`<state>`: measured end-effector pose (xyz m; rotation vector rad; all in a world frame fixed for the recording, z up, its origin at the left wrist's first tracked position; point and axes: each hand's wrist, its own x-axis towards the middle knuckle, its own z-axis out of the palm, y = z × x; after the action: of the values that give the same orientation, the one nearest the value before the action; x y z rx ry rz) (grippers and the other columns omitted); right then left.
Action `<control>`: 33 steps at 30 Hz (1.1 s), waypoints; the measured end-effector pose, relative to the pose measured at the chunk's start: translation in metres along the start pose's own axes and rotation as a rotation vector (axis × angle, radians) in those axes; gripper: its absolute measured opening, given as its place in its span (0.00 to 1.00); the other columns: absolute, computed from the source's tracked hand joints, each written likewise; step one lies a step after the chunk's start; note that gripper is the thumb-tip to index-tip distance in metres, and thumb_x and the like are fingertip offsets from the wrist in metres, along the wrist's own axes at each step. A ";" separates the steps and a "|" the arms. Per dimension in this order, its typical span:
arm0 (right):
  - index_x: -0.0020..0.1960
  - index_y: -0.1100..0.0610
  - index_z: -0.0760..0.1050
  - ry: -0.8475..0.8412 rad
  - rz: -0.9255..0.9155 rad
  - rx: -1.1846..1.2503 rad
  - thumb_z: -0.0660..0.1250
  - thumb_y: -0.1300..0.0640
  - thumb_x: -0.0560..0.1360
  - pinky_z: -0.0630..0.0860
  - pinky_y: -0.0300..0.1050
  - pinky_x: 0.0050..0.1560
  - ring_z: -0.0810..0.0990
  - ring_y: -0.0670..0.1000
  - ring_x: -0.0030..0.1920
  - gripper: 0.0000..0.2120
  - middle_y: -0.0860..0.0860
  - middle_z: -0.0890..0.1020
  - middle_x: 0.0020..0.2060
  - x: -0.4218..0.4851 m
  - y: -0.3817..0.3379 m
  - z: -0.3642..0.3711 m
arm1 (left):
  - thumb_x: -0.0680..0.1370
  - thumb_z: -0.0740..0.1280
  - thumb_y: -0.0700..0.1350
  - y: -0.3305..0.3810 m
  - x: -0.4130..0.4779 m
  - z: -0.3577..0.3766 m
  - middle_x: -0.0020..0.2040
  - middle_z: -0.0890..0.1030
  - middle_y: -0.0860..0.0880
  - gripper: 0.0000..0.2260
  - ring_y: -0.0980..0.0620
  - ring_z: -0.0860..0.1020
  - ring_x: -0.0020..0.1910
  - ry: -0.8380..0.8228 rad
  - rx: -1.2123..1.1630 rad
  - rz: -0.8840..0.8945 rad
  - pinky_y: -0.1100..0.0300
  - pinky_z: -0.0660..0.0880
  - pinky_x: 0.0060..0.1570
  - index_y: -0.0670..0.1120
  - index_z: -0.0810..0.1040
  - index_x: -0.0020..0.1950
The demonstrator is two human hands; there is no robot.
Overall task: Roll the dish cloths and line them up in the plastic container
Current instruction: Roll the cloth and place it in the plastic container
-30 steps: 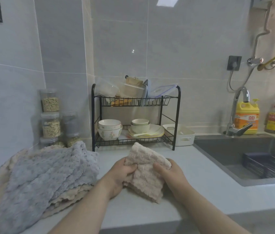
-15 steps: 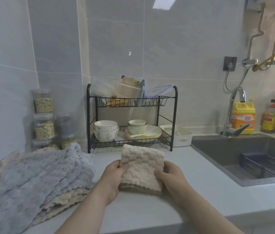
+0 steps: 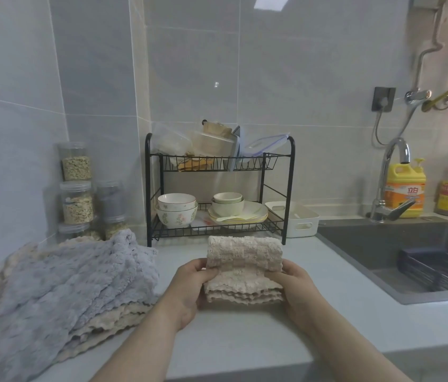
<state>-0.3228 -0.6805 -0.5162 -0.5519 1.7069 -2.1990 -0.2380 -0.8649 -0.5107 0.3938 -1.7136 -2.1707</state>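
A beige dish cloth (image 3: pixel 243 268), folded in layers, lies on the counter in front of me, its far part curled over into a roll. My left hand (image 3: pixel 189 285) grips its left edge and my right hand (image 3: pixel 296 285) grips its right edge, thumbs on top. A pile of dish cloths (image 3: pixel 60 288), grey on top and beige below, lies at the left. The white plastic container (image 3: pixel 298 220) stands behind, right of the dish rack, partly hidden by the rack's leg.
A black two-tier dish rack (image 3: pixel 218 188) with bowls and plates stands at the wall. Stacked clear jars (image 3: pixel 77 188) stand at the left corner. A dark sink (image 3: pixel 415 252) with a tap (image 3: pixel 391 183) and a yellow detergent bottle (image 3: pixel 406 188) lies at the right.
The beige cloth, held crumpled and tilted a second ago, now lies squared on the counter with its far edge rolled over toward me. Both hands shifted to its side edges.
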 end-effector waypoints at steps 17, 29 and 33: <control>0.54 0.64 0.79 -0.016 0.035 0.117 0.56 0.80 0.68 0.77 0.52 0.47 0.81 0.62 0.46 0.23 0.68 0.82 0.49 0.002 -0.001 -0.001 | 0.75 0.59 0.25 0.005 0.000 0.002 0.36 0.83 0.45 0.16 0.54 0.78 0.25 -0.049 -0.040 -0.072 0.68 0.67 0.20 0.43 0.78 0.52; 0.55 0.68 0.76 0.013 0.071 0.122 0.56 0.80 0.68 0.78 0.51 0.45 0.81 0.61 0.44 0.20 0.69 0.81 0.47 0.004 -0.003 0.000 | 0.74 0.52 0.23 0.008 -0.003 0.003 0.32 0.83 0.44 0.19 0.52 0.79 0.24 -0.106 -0.075 -0.054 0.66 0.71 0.20 0.39 0.79 0.48; 0.50 0.65 0.78 0.053 0.087 0.113 0.56 0.78 0.71 0.78 0.52 0.45 0.82 0.60 0.40 0.17 0.64 0.83 0.42 0.003 -0.004 0.003 | 0.75 0.55 0.25 0.007 -0.007 0.005 0.32 0.82 0.43 0.16 0.51 0.78 0.24 -0.090 -0.067 -0.034 0.65 0.70 0.23 0.38 0.80 0.45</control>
<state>-0.3239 -0.6833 -0.5119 -0.3872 1.5883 -2.2504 -0.2329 -0.8592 -0.5027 0.3137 -1.6870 -2.2956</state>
